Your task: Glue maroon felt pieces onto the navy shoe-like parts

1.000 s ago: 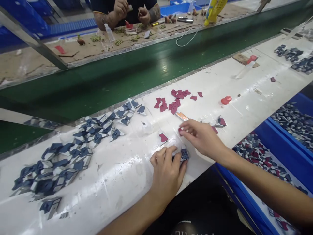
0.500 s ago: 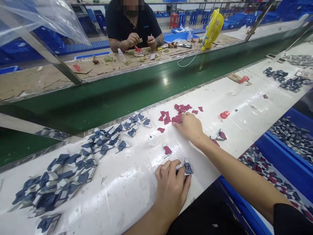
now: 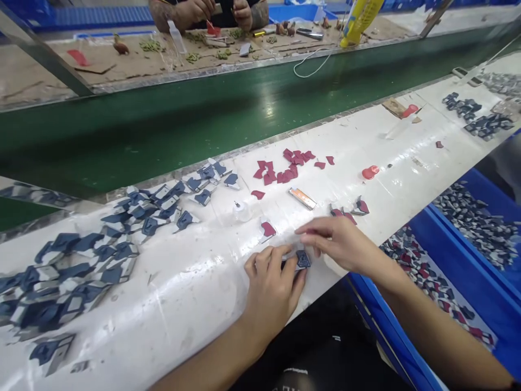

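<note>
My left hand [image 3: 271,282] rests on the white table with its fingers wrapped round a small dark-blue and white plastic part [image 3: 302,259], whose blue face points up beyond the fingertips. Close above it is my right hand [image 3: 337,241], its thumb and fingers pinched together; whatever they hold is hidden. A part with a red face [image 3: 268,230] lies just past the left hand. Farther off are a loose cluster of flat red pieces [image 3: 288,174] and a flat orange and silver strip [image 3: 302,199]. More red-faced parts [image 3: 361,206] lie beyond the right hand.
Piles of blue and white parts [image 3: 73,277] cover the table's left. A small clear bottle [image 3: 241,210] and a red lid-like disc [image 3: 370,172] stand nearby. Blue bins [image 3: 423,222] of parts sit at the right. Across the green belt [image 3: 195,119] another person's hands [image 3: 243,13] work.
My right hand has come from the red pieces back towards me, beside the part in my left hand. The orange and silver strip now shows. The view has tilted down.
</note>
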{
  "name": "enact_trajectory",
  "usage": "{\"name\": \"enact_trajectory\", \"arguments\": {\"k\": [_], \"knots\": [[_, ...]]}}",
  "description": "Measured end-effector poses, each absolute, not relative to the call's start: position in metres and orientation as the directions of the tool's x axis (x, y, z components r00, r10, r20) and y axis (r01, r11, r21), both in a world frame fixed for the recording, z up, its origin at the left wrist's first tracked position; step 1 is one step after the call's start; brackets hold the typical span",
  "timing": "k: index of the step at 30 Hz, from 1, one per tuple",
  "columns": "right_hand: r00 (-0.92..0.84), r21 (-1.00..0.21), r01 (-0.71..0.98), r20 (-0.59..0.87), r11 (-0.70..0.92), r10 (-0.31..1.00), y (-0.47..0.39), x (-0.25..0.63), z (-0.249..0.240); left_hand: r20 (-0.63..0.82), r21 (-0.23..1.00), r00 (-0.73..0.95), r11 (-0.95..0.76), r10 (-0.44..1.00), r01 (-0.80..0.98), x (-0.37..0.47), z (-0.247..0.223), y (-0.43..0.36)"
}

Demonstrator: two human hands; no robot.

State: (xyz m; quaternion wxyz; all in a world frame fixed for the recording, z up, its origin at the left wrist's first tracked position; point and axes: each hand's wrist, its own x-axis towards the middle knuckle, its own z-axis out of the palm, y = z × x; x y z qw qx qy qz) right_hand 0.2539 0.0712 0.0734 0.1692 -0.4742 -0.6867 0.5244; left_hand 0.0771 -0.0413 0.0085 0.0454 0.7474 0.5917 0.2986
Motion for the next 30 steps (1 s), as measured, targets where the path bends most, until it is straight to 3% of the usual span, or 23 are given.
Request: {"name": "enact_trajectory", "arguments": {"k": [3, 6, 22, 30], "knots": [[-0.393, -0.910, 0.345, -0.363, -0.231, 0.845, 0.041, 0.267, 0.058, 0.397, 0.424, 0.121, -0.299, 0.910, 0.855, 0.077, 0.008, -0.041], [-0.330, -0.911, 0.227, -0.406, -0.345, 0.852, 0.028, 0.274, 0.043, 0.408, 0.416, 0.128, -0.309, 0.904, 0.856, 0.077, 0.007, -0.040], [-0.357, -0.903, 0.187, -0.429, -0.387, 0.830, 0.021, 0.273, 0.038, 0.421, 0.415, 0.142, -0.330, 0.896, 0.848, 0.077, 0.006, -0.039], [-0.341, -0.901, 0.336, -0.386, -0.272, 0.857, 0.022, 0.264, 0.036, 0.433, 0.416, 0.142, -0.337, 0.890, 0.845, 0.078, 0.004, -0.039]]}}
